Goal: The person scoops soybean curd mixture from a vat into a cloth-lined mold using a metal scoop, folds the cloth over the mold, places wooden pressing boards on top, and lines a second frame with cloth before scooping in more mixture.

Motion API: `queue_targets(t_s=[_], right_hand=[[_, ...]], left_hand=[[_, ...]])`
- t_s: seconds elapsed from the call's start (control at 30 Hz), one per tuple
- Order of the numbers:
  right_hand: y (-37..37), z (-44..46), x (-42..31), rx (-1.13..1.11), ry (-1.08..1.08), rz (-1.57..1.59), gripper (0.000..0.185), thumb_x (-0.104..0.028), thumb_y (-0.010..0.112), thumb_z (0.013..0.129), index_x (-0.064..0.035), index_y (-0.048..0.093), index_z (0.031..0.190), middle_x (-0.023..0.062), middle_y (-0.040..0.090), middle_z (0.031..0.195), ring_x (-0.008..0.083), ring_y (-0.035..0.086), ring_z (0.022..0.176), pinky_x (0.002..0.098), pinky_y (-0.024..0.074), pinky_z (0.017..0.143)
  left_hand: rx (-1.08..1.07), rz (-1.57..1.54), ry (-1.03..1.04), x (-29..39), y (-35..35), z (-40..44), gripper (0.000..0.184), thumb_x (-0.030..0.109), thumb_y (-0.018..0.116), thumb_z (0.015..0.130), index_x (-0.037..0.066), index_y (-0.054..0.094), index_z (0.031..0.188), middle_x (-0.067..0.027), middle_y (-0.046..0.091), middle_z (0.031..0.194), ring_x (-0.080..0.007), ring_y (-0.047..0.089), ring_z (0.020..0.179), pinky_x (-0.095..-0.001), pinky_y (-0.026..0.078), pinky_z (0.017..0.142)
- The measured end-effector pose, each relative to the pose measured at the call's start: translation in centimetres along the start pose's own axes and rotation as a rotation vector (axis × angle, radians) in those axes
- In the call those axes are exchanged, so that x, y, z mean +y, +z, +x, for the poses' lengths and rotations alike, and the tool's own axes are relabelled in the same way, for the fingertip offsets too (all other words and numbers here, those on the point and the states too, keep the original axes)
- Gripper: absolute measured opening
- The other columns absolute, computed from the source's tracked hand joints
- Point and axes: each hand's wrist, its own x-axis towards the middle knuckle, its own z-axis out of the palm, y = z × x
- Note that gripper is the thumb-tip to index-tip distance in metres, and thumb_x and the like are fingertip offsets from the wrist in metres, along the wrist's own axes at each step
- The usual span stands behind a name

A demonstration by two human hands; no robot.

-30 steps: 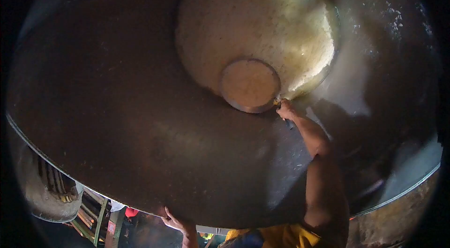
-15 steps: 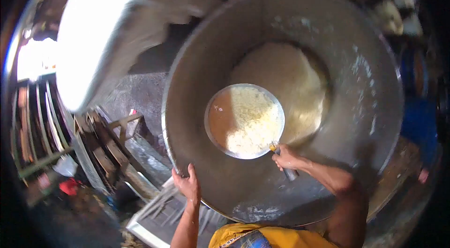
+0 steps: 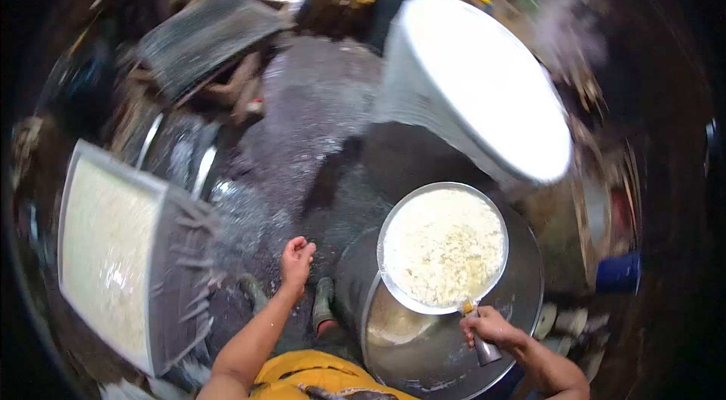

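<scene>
At the far left, a grey crate [image 3: 181,268] stands on the wet floor [image 3: 302,97], filled with a pale, shiny mass; its walls appear to keep that soft load together. Next come 2 boots [image 3: 324,302], planted between the crate and the pot, a stance that probably puts each within reach.

Above them hangs the left hand [image 3: 296,260], its fingers loosely bent with nothing seen in them; held out from the body, it may help balance the weight on the other side. The front of the yellow clothing [image 3: 310,366] is close to the pot's near side.

The deep metal pot [image 3: 525,286] holds pale liquid [image 3: 397,324] low inside. Over it, partly past its far rim, is the round pan [image 3: 442,245], heaped with soft white lumps. Its opening faces up, which likely keeps the lumps from sliding out. Behind it looms a big white tub [image 3: 484,90], too bright to make out its contents.

The right hand [image 3: 488,327] has its fingers wrapped around the pan's handle [image 3: 488,355], gripping it near the pan, presumably for better control of a heavy load.
</scene>
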Motion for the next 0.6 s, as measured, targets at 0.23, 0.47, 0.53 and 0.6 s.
queue_targets(t_s=[0.23,0.47,0.53,0.6], right_hand=[[23.8,-1.1,-14.5,-0.299,-0.051,-0.088,0.009,-0.007,0.056,0.089,-0.0026,0.048,0.089,0.0050,0.049,0.065,0.0156,0.049,0.053,0.0319,0.0444,0.050],[51.4,0.9,-27.7,-0.768,-0.112,-0.395,0.013,-0.014,0.058,0.090,-0.0045,0.050,0.084,0.0027,0.050,0.062,0.0109,0.050,0.051,0.0253,0.0425,0.047],[57.6,1.6,-29.9,-0.887,-0.117,-0.431,0.015,-0.014,0.057,0.090,-0.0038,0.051,0.081,0.0030,0.051,0.061,0.0113,0.050,0.049,0.0253,0.0424,0.045],[63.1,2.8,-30.7,-0.959,-0.121,-0.454,0.017,-0.013,0.057,0.090,-0.0026,0.052,0.077,0.0036,0.052,0.059,0.0116,0.051,0.047,0.0251,0.0424,0.045]], left_hand=[[0.565,-1.090,-0.158,6.5,-23.5,-3.8,0.069,0.048,0.071,0.078,0.005,0.041,0.124,-0.0135,0.048,0.112,-0.0275,0.055,0.104,-0.0369,0.046,0.093],[0.116,-1.238,0.349,7.1,-34.0,-4.9,0.052,0.046,0.032,0.097,0.007,0.047,0.128,-0.0116,0.051,0.131,-0.0257,0.047,0.122,-0.0406,0.037,0.105],[0.120,-1.109,0.329,5.7,-33.9,-5.7,0.050,0.044,0.033,0.097,0.007,0.048,0.128,-0.0105,0.051,0.131,-0.0248,0.048,0.121,-0.0402,0.037,0.104],[0.113,-1.151,0.321,4.9,-33.4,-5.9,0.048,0.042,0.033,0.097,0.007,0.049,0.127,-0.0095,0.051,0.130,-0.0239,0.048,0.120,-0.0398,0.038,0.104]])
